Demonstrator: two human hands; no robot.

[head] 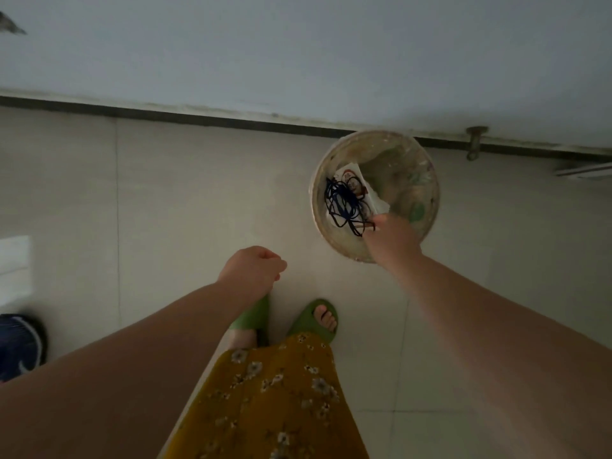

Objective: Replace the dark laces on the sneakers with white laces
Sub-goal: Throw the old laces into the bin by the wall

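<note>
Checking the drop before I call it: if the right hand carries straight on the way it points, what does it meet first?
Probably the dark laces that the right hand already pinches, bunched over white paper inside the round bucket. Beyond them comes the bucket's far wall; depth is hard to judge from above.

I see the dark laces [342, 202] as a loose tangle of thin navy-to-black cord, looped over itself with no clear ends, hanging over the open mouth of a round, stained pale bucket [427, 180] that stands on the tiled floor against the wall. The bundle sits over the left half of the opening, on or just above a white printed wrapper [356, 180] inside, and I cannot tell whether it touches it. Its lower right strands run up to my right hand [392, 238], whose fingers pinch them at the near rim.
</note>
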